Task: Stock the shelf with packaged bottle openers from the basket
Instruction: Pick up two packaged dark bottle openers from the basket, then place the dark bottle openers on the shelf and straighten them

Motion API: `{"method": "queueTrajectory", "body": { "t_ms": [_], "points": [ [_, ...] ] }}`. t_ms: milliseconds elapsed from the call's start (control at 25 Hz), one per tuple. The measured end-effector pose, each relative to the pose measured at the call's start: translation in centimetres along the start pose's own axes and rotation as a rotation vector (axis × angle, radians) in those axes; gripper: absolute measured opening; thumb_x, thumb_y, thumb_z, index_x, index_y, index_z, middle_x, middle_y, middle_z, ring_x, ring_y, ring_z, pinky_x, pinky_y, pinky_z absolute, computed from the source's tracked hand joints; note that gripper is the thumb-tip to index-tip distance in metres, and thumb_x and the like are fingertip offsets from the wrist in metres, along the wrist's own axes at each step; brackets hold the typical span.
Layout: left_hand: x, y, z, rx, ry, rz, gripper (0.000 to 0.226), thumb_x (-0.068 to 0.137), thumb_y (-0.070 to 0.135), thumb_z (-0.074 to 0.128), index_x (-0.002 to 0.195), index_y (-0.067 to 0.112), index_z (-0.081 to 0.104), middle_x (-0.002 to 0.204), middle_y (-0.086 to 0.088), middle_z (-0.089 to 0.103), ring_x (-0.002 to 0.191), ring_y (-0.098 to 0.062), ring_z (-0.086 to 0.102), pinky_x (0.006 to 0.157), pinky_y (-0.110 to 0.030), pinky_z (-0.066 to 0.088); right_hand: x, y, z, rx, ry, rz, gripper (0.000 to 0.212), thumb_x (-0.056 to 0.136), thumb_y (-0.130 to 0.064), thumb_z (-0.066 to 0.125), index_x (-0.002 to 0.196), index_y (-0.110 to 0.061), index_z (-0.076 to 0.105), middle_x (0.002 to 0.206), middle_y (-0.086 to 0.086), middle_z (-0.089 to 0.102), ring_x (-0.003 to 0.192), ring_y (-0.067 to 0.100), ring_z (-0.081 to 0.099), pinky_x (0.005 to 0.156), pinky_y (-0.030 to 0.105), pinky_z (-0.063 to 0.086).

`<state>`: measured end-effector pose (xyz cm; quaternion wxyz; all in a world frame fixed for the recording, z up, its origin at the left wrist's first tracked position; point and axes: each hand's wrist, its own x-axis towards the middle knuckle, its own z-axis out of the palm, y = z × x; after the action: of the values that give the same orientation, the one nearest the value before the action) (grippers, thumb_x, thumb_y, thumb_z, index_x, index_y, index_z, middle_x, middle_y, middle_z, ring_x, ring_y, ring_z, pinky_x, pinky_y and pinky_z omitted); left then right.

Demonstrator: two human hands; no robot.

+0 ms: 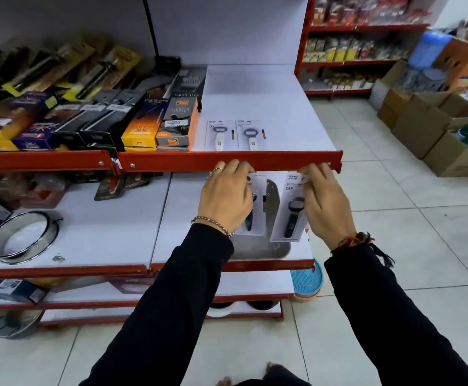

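Note:
Two carded bottle openers with white handles (pixel 219 134) (pixel 250 135) lie side by side on the white upper shelf (pixel 269 112), near its red front rail. Just below that rail, my left hand (pixel 225 199) holds a carded opener with a dark handle (pixel 256 207), mostly hidden behind the hand. My right hand (pixel 326 204) pinches the top of another carded dark-handled opener (pixel 290 215), which hangs upright. Under both packs a metal tray (pixel 260 250) rests on the lower shelf. A blue mesh basket (pixel 308 280) shows below the lower shelf's right end.
Boxed lighters and kitchen tools (pixel 160 126) fill the upper shelf's left part. A round steel ring (pixel 22 238) lies on the lower shelf at left. Cardboard boxes (pixel 433 129) stand on the tiled floor at right, with red shelving (pixel 361 45) behind.

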<state>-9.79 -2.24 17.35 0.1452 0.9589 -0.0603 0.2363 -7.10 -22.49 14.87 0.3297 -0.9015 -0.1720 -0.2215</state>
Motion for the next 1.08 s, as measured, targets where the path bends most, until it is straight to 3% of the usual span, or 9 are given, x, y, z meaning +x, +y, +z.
{"method": "queueTrajectory", "body": {
  "t_ms": [120, 240, 360, 440, 640, 720, 840, 1000, 1080],
  "points": [
    [2.5, 2.6, -3.1, -0.023, 0.106, 0.055, 0.029, 0.089, 0.014, 0.044, 0.112, 0.013, 0.061, 0.106, -0.001, 0.064, 0.099, -0.022, 0.056, 0.077, -0.032, 0.05, 2.9, -1.3, -3.9, 0.08, 0.133, -0.028, 0.02, 0.097, -0.019, 0.034, 0.105, -0.018, 0.052, 0.1, -0.004, 0.049, 0.082, 0.016, 0.051, 0.063, 0.03, 0.041],
    [6.8, 4.6, -5.7, -0.085, 0.201, 0.094, 0.03, 0.09, 0.014, 0.041, 0.113, 0.012, 0.061, 0.105, -0.002, 0.064, 0.1, -0.022, 0.054, 0.078, -0.033, 0.05, 7.2, -2.0, -7.2, 0.09, 0.216, -0.072, 0.019, 0.098, -0.018, 0.033, 0.101, -0.016, 0.052, 0.098, -0.003, 0.049, 0.079, 0.011, 0.045, 0.062, 0.02, 0.032],
    [12.6, 5.4, -7.0, -0.101, 0.198, 0.112, 0.034, 0.091, 0.013, 0.04, 0.118, 0.01, 0.06, 0.111, -0.005, 0.064, 0.106, -0.026, 0.054, 0.088, -0.037, 0.05, 12.4, -1.7, -9.2, 0.051, 0.244, -0.115, 0.013, 0.101, -0.014, 0.034, 0.09, -0.017, 0.041, 0.09, -0.001, 0.044, 0.076, 0.011, 0.037, 0.063, 0.022, 0.024],
    [17.2, 5.4, -7.0, -0.065, 0.139, 0.084, 0.037, 0.091, 0.011, 0.039, 0.123, 0.009, 0.059, 0.117, -0.008, 0.064, 0.112, -0.028, 0.054, 0.094, -0.039, 0.049, 16.3, -0.7, -9.9, 0.026, 0.231, -0.113, 0.013, 0.1, -0.014, 0.034, 0.099, -0.01, 0.046, 0.095, 0.001, 0.05, 0.083, 0.015, 0.044, 0.068, 0.025, 0.026],
    [25.6, 4.2, -2.9, -0.077, -0.224, -0.107, 0.042, 0.087, 0.011, 0.05, 0.127, 0.007, 0.059, 0.124, -0.015, 0.066, 0.117, -0.033, 0.058, 0.097, -0.036, 0.051, 23.8, 3.1, -7.8, -0.073, -0.007, -0.019, 0.041, 0.102, -0.015, 0.036, 0.14, -0.001, 0.041, 0.131, 0.017, 0.057, 0.12, 0.034, 0.056, 0.089, 0.034, 0.043],
    [26.9, 3.6, -0.3, -0.072, -0.349, -0.162, 0.044, 0.089, 0.013, 0.047, 0.132, 0.006, 0.057, 0.13, -0.016, 0.063, 0.119, -0.033, 0.059, 0.1, -0.035, 0.05, 25.0, 4.9, -5.9, -0.07, -0.16, 0.017, 0.037, 0.1, -0.013, 0.036, 0.135, -0.005, 0.044, 0.129, 0.021, 0.059, 0.105, 0.034, 0.06, 0.081, 0.034, 0.043],
    [27.1, 2.9, 3.3, 0.003, -0.484, -0.174, 0.044, 0.088, 0.011, 0.052, 0.131, 0.004, 0.06, 0.137, -0.015, 0.058, 0.126, -0.032, 0.054, 0.104, -0.033, 0.047, 25.4, 7.2, -3.2, -0.055, -0.308, 0.077, 0.021, 0.096, -0.014, 0.036, 0.113, -0.017, 0.047, 0.103, 0.013, 0.061, 0.075, 0.024, 0.052, 0.068, 0.031, 0.037],
    [26.1, 2.1, 6.1, 0.057, -0.553, -0.202, 0.045, 0.086, 0.016, 0.054, 0.13, 0.014, 0.063, 0.137, -0.012, 0.054, 0.128, -0.032, 0.049, 0.106, -0.036, 0.043, 24.8, 9.0, -0.8, -0.087, -0.421, 0.129, 0.021, 0.096, -0.019, 0.037, 0.113, -0.018, 0.05, 0.101, 0.01, 0.06, 0.089, 0.03, 0.058, 0.072, 0.035, 0.044],
    [25.3, 1.9, 6.9, 0.098, -0.521, -0.197, 0.043, 0.091, 0.023, 0.05, 0.133, 0.018, 0.058, 0.139, -0.009, 0.049, 0.13, -0.031, 0.045, 0.107, -0.038, 0.04, 24.4, 9.5, -0.1, -0.187, -0.465, 0.137, 0.029, 0.097, -0.023, 0.04, 0.12, -0.016, 0.057, 0.118, 0.01, 0.059, 0.111, 0.033, 0.054, 0.091, 0.043, 0.048]
  ]
}}
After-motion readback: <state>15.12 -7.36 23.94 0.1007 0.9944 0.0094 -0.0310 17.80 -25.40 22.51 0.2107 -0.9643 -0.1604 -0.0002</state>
